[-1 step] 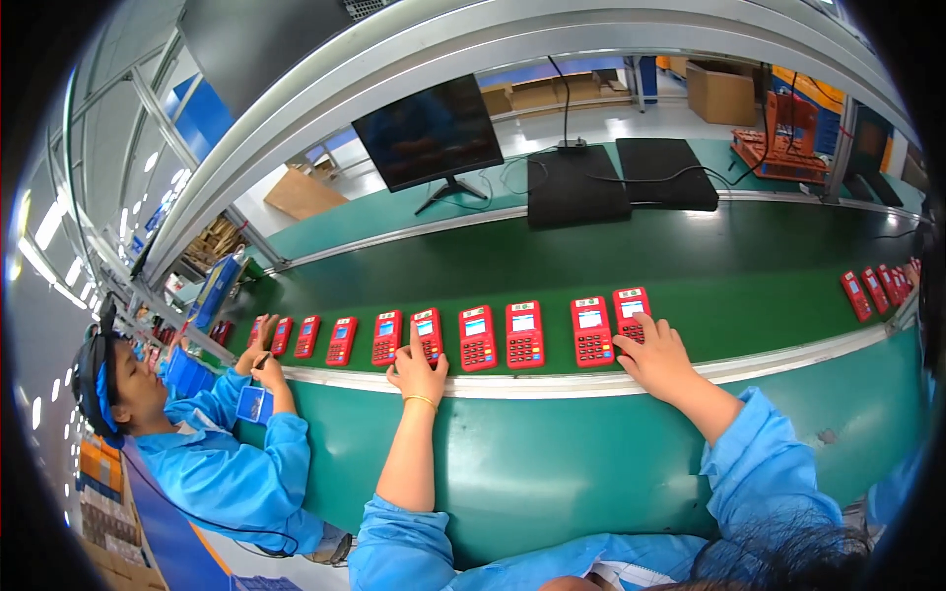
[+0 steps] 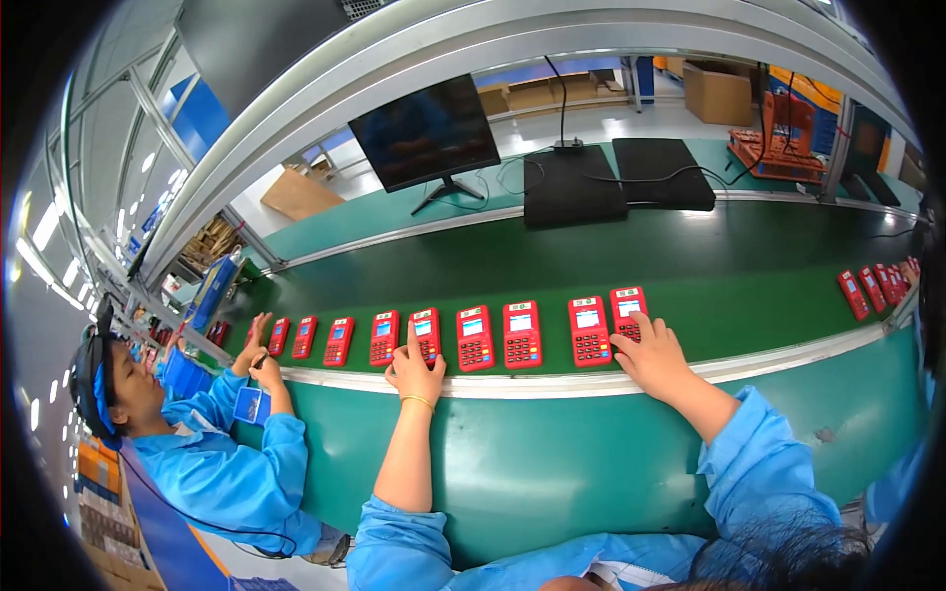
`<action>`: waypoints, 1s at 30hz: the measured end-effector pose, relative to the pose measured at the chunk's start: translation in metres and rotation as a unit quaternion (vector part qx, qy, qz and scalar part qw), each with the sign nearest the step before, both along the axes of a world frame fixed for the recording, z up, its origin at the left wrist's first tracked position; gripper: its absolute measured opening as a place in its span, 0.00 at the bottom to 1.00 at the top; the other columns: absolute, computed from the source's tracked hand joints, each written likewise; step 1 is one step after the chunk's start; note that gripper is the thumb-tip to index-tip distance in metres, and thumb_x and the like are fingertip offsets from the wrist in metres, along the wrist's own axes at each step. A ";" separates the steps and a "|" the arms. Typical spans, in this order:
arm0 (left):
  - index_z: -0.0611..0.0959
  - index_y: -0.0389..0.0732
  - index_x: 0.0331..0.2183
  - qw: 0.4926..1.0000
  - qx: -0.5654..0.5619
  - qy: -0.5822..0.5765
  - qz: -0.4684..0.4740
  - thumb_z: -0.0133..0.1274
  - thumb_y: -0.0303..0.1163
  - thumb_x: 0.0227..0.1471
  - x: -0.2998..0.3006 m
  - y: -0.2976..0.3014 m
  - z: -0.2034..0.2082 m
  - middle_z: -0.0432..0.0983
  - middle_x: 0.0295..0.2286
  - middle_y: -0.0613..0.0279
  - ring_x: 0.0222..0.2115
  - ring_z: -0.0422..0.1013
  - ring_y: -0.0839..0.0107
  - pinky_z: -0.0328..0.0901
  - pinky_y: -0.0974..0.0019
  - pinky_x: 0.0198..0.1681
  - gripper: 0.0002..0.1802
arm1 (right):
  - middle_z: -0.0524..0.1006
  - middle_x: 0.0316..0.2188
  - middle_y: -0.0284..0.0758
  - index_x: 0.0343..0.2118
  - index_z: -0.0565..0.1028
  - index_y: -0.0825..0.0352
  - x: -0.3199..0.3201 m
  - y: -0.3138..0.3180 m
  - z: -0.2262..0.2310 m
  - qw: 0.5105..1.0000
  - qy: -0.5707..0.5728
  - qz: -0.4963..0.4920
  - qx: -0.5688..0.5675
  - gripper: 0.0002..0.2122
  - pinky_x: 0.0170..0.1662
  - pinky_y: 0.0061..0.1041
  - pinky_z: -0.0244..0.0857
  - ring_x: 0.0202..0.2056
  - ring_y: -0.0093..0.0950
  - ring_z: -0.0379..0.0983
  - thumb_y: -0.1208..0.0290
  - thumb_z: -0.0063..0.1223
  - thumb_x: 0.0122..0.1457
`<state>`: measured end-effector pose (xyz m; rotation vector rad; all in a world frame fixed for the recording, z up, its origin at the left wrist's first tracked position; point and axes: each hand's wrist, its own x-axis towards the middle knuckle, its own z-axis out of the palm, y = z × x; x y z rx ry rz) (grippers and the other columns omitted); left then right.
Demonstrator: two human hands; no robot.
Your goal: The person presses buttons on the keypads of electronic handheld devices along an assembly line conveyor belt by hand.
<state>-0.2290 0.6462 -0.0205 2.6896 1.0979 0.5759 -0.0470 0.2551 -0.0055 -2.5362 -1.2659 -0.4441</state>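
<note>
The left hand [image 2: 415,374] has its index finger straight along the left side of one handset [image 2: 428,330], other fingers curled; the right hand [image 2: 650,357] has its fingers parted over the near end of a second handset [image 2: 627,306]. Whether either grips, I cannot tell. Both lie face up on the bench [image 2: 552,266], long axes running away from the person, screen ends far, tipped slightly left
</note>
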 end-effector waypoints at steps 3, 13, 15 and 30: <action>0.51 0.55 0.71 1.000 -0.007 -0.001 -0.003 0.63 0.40 0.50 0.002 -0.003 0.001 0.66 0.49 0.52 0.53 0.63 0.58 0.48 0.43 0.61 0.54 | 0.66 0.59 0.46 0.50 0.78 0.52 -0.001 0.002 0.001 1.000 -0.004 0.000 0.009 0.15 0.49 0.41 0.64 0.48 0.44 0.66 0.63 0.57 0.60; 0.44 0.48 0.71 0.996 -0.075 -0.039 -0.027 0.67 0.45 0.49 0.000 0.001 0.002 0.61 0.57 0.44 0.61 0.58 0.51 0.48 0.43 0.62 0.61 | 0.67 0.58 0.46 0.49 0.78 0.53 -0.009 0.009 0.011 1.000 0.005 0.006 0.007 0.15 0.49 0.42 0.65 0.48 0.44 0.66 0.65 0.59 0.58; 0.44 0.48 0.71 0.997 -0.044 -0.058 -0.023 0.66 0.46 0.50 -0.008 0.004 0.003 0.60 0.58 0.43 0.61 0.57 0.48 0.47 0.42 0.62 0.61 | 0.67 0.58 0.46 0.49 0.78 0.53 -0.008 0.009 0.010 1.000 0.003 0.014 0.014 0.15 0.49 0.42 0.65 0.48 0.44 0.66 0.65 0.59 0.58; 0.77 0.57 0.58 0.997 -0.061 -0.050 0.014 0.55 0.44 0.58 -0.048 0.060 -0.005 0.62 0.62 0.49 0.63 0.60 0.56 0.46 0.45 0.65 0.25 | 0.66 0.58 0.46 0.49 0.78 0.53 -0.010 0.004 0.016 0.999 0.019 0.015 0.025 0.16 0.50 0.42 0.65 0.49 0.45 0.65 0.66 0.61 0.56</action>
